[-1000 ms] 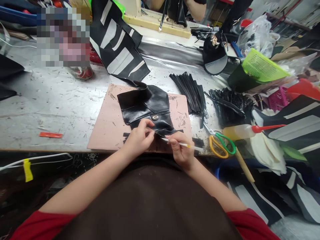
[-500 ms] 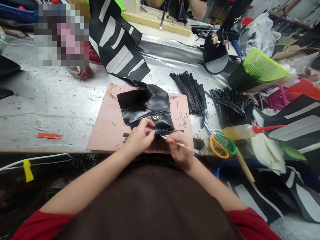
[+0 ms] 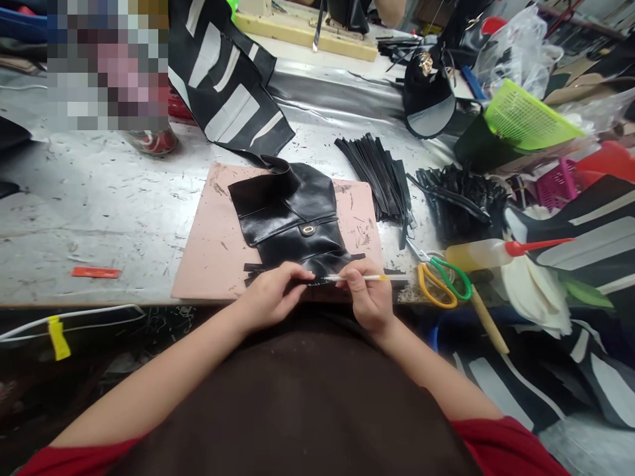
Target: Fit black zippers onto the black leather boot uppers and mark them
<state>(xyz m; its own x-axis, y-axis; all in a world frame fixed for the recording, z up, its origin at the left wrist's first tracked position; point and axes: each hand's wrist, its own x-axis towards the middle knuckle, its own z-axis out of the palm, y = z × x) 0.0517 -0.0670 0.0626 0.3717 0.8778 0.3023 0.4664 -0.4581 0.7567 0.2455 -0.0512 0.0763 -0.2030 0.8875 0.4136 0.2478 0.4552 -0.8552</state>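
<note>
A black leather piece (image 3: 290,215) with a small metal clasp (image 3: 308,230) lies on a pink cutting board (image 3: 208,248) at the table's front edge. My left hand (image 3: 272,294) pinches the leather's near edge, fingers closed on it. Just to its right, my right hand (image 3: 370,297) grips a thin white pen-like tool (image 3: 364,278), held almost level with its tip at the leather edge beside my left fingers. Short black strips (image 3: 253,268) lie on the board by my hands.
Green and yellow scissors (image 3: 439,281) and a glue bottle with a red nozzle (image 3: 489,252) lie right of the board. Bundles of black strips (image 3: 377,175) sit behind them. A green basket (image 3: 526,122) and fabric piles crowd the right. Another person works at the far side.
Both hands slid toward me to the leather's near edge. The white tool swung from a slant to nearly level. The camera view tilted down slightly.
</note>
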